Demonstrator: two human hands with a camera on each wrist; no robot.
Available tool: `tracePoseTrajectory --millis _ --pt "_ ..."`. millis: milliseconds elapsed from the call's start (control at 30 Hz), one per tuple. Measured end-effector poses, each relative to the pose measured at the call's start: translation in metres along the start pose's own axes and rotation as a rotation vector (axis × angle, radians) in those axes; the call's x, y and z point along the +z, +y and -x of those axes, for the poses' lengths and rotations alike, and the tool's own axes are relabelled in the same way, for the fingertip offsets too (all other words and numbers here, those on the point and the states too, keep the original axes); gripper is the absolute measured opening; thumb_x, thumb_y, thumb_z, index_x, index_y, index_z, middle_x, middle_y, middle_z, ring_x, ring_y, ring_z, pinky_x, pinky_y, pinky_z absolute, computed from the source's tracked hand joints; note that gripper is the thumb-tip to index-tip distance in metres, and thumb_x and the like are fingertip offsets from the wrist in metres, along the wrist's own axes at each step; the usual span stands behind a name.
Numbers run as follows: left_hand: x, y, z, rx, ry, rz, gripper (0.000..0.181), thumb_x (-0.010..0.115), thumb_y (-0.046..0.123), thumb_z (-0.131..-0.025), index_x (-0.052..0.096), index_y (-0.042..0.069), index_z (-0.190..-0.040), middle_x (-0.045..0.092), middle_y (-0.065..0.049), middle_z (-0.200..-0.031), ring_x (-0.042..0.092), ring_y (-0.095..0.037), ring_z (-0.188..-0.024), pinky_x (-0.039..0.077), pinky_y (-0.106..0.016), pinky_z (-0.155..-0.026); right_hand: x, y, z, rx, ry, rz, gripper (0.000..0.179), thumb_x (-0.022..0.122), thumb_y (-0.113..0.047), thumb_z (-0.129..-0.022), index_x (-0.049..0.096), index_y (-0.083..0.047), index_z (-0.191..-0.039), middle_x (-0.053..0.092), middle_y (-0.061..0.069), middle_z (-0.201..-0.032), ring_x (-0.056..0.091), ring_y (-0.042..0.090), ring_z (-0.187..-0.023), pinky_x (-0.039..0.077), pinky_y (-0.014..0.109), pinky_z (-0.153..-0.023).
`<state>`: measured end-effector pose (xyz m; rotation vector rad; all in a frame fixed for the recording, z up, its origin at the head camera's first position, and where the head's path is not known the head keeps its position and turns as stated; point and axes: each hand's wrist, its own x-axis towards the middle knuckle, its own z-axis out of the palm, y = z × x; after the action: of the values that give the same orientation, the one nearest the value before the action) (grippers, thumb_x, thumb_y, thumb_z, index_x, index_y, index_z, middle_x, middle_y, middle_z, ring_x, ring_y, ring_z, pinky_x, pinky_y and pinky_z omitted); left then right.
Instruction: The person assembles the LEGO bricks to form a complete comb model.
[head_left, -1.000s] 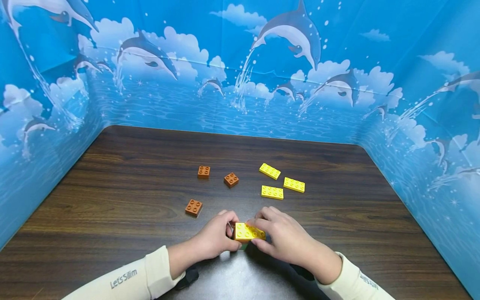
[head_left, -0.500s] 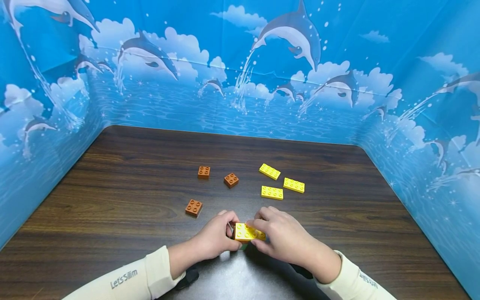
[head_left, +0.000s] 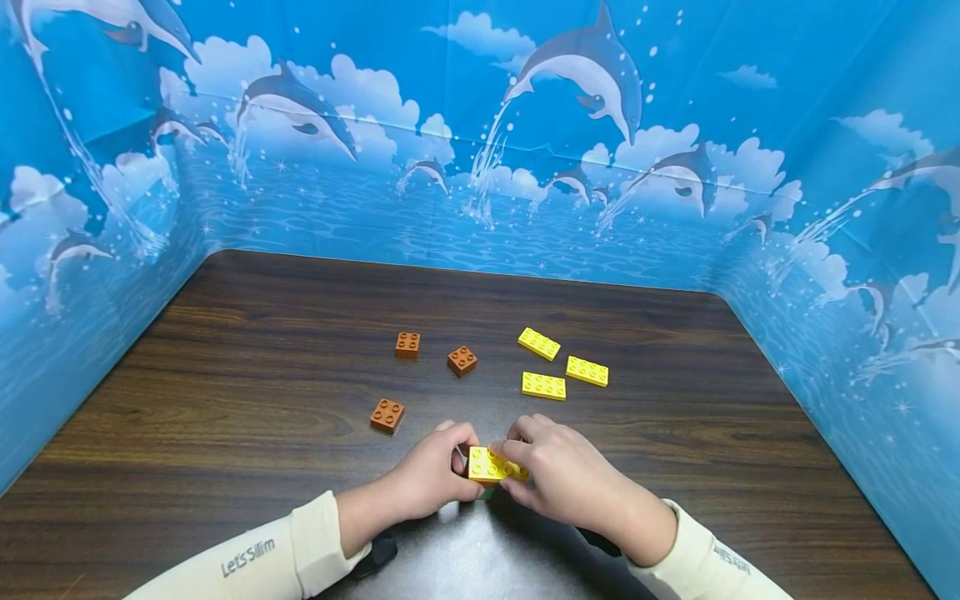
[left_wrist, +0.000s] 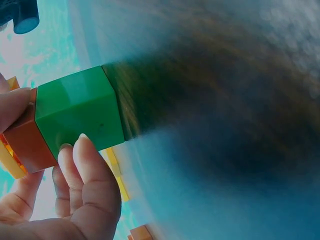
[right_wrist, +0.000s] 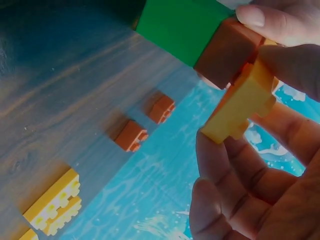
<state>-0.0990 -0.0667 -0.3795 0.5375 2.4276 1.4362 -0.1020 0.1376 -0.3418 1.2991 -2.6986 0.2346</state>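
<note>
My left hand (head_left: 427,471) grips a stack near the table's front edge. The stack is a large green block (left_wrist: 77,110) with a brown brick (left_wrist: 31,142) on it. Fingertips touch the green block's side in the left wrist view, with the thumb at the brown brick. My right hand (head_left: 573,479) pinches a yellow eight-stud plate (head_left: 486,465) over the brown brick. In the right wrist view the plate juts out past the brick on one side. Whether it is fully pressed down cannot be told. My right fingers cover part of the plate.
Three loose brown bricks, including the nearest one (head_left: 387,415), lie on the dark wood table (head_left: 262,350) beyond my left hand. Three yellow plates, one of them closest (head_left: 544,386), lie beyond my right. A blue dolphin-print curtain (head_left: 450,217) borders the table's back and sides.
My right hand has shifted very slightly to the left with the yellow plate. My left hand and the loose pieces stay in place.
</note>
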Motion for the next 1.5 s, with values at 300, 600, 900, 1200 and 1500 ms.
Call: tracePoseTrajectory --millis 300,600,900,1200,1500 --pt "-0.003 0.001 0.0 -0.028 -0.034 0.054 0.033 0.078 0.0 -0.07 0.057 0.006 -0.095 0.046 -0.006 -0.091 0.047 -0.017 -0.077 0.04 -0.024 -0.064 0.0 0.001 0.0 0.014 -0.013 -0.012 0.033 0.08 -0.029 -0.077 0.073 -0.013 -0.105 0.059 -0.002 -0.089 0.05 0.01 -0.075 0.046 0.023 -0.064" --pt "-0.012 0.004 0.003 -0.12 -0.059 0.302 0.034 0.073 0.006 -0.079 0.057 -0.001 -0.109 0.058 -0.008 -0.093 0.055 -0.015 -0.08 0.047 -0.03 -0.06 0.001 0.004 0.003 0.048 -0.035 -0.057 0.034 0.078 -0.029 -0.079 0.073 -0.012 -0.108 0.058 -0.003 -0.091 0.05 0.01 -0.078 0.046 0.023 -0.066" --pt "-0.013 0.004 0.005 -0.202 -0.075 0.379 0.029 0.063 0.008 -0.084 0.058 -0.002 -0.112 0.062 -0.008 -0.094 0.057 -0.014 -0.08 0.051 -0.032 -0.071 0.004 0.004 0.004 0.071 -0.041 -0.085 0.035 0.077 -0.029 -0.08 0.072 -0.013 -0.111 0.057 -0.004 -0.093 0.048 0.009 -0.079 0.044 0.023 -0.065" --pt "-0.015 0.001 0.008 -0.157 -0.078 0.353 0.035 0.067 0.009 -0.082 0.059 -0.002 -0.115 0.063 -0.008 -0.095 0.057 -0.014 -0.084 0.046 -0.031 -0.067 0.007 0.004 0.006 0.083 -0.018 -0.123 0.035 0.077 -0.028 -0.081 0.071 -0.014 -0.112 0.056 -0.005 -0.094 0.048 0.009 -0.08 0.045 0.024 -0.068" --pt "-0.014 -0.001 0.009 -0.134 -0.063 0.368 0.037 0.071 0.007 -0.082 0.058 -0.003 -0.115 0.062 -0.007 -0.096 0.056 -0.015 -0.085 0.045 -0.028 -0.065 0.008 0.004 0.006 0.089 -0.015 -0.143 0.036 0.077 -0.028 -0.081 0.071 -0.014 -0.114 0.057 -0.004 -0.096 0.049 0.009 -0.082 0.046 0.025 -0.069"
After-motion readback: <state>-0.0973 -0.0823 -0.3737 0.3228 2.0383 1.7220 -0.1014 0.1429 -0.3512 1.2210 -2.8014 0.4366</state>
